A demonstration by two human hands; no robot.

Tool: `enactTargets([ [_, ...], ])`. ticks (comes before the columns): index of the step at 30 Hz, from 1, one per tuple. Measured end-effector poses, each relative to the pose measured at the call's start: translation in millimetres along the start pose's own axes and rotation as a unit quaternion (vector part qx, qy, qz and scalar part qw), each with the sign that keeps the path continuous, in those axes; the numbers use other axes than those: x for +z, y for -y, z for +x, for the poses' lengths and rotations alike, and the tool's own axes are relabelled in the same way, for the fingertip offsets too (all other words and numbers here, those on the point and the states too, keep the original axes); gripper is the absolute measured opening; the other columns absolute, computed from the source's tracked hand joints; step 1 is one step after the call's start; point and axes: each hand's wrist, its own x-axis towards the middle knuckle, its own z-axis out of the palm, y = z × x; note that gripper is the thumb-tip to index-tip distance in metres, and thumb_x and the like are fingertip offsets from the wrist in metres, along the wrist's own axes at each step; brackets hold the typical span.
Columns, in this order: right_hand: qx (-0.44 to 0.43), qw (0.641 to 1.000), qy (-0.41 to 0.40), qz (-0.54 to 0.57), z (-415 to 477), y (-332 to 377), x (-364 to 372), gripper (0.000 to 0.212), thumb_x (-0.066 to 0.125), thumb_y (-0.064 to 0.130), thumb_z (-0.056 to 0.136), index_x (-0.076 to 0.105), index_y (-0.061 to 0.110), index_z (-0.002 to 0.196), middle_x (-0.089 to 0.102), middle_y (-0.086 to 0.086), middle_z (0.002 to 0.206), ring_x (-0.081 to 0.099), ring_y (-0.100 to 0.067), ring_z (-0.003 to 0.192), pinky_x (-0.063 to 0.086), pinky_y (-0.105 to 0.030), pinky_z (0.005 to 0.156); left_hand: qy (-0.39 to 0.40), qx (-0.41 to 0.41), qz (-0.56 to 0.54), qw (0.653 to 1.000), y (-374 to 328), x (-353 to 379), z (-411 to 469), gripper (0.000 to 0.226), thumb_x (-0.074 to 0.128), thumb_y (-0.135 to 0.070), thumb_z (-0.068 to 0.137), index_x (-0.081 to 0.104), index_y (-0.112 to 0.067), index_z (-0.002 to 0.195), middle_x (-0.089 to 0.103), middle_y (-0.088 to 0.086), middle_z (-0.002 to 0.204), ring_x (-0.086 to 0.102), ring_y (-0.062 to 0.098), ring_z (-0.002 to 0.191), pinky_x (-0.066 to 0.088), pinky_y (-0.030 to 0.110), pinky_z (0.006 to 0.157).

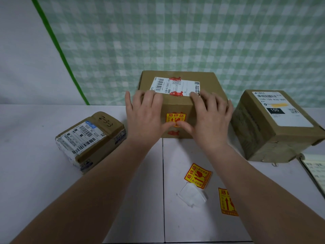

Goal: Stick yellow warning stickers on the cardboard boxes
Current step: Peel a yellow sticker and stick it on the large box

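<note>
A middle cardboard box (207, 80) stands at the table's far side with a white shipping label on top. On its front face sits a yellow warning sticker (175, 117). My left hand (144, 115) and my right hand (211, 117) lie spread over the box's front edge, and both thumbs press on the sticker's lower part. A small box (91, 138) lies to the left and a third box (274, 127) to the right. Two loose yellow stickers lie on the table, one (197, 175) in front of the middle box, the other (226, 202) partly under my right forearm.
A peeled white backing paper (192, 195) lies between the loose stickers. An open notebook (314, 171) reaches in at the right edge. A seam (163, 191) splits the white tabletop. A green checked cloth hangs behind the boxes.
</note>
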Motion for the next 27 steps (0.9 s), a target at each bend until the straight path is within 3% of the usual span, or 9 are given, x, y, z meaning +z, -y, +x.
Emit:
enactTargets([
  [5, 0.009, 1.000, 0.021, -0.012, 0.6, 1.0, 0.4, 0.095, 0.079, 0.062, 0.051, 0.048, 0.021, 0.131, 0.051, -0.009, 0.134, 0.040, -0.035, 0.126, 0.023, -0.065, 0.105, -0.001, 0.007, 0.015, 1.000, -0.3, 1.6, -2.4, 0.090, 0.070, -0.075, 0.049, 0.046, -0.012, 0.108, 0.058, 0.010, 0.110, 0.051, 0.034, 0.109, 0.025, 0.060, 0.106],
  [12, 0.025, 0.999, 0.023, -0.015, 3.2, 6.8, 0.0, 0.088, 0.071, 0.067, 0.056, 0.050, 0.021, 0.128, 0.052, -0.009, 0.132, 0.042, -0.035, 0.124, 0.025, -0.065, 0.103, -0.004, 0.018, 0.018, 1.000, 3.4, 0.4, 3.0, 0.083, 0.065, -0.075, 0.052, 0.043, -0.012, 0.100, 0.058, 0.011, 0.101, 0.054, 0.036, 0.103, 0.032, 0.060, 0.103],
  [20, -0.014, 0.998, 0.052, -0.020, 5.8, -5.2, -5.7, 0.091, 0.082, 0.053, 0.055, 0.047, 0.023, 0.133, 0.052, -0.009, 0.134, 0.043, -0.037, 0.125, 0.032, -0.064, 0.098, 0.050, 0.031, 0.007, 0.998, 8.9, -10.7, 6.0, 0.079, 0.080, -0.059, 0.049, 0.053, -0.011, 0.106, 0.058, 0.012, 0.107, 0.052, 0.038, 0.108, 0.028, 0.061, 0.104],
  [27, -0.019, 0.991, 0.127, 0.022, 10.4, -8.5, -17.5, 0.084, 0.077, 0.036, 0.073, 0.032, 0.027, 0.143, 0.033, -0.004, 0.150, 0.022, -0.031, 0.140, 0.020, -0.060, 0.110, 0.099, 0.025, 0.017, 0.995, 9.4, -14.8, 5.2, 0.084, 0.084, -0.045, 0.054, 0.047, -0.015, 0.124, 0.052, 0.007, 0.124, 0.044, 0.034, 0.117, 0.026, 0.059, 0.107],
])
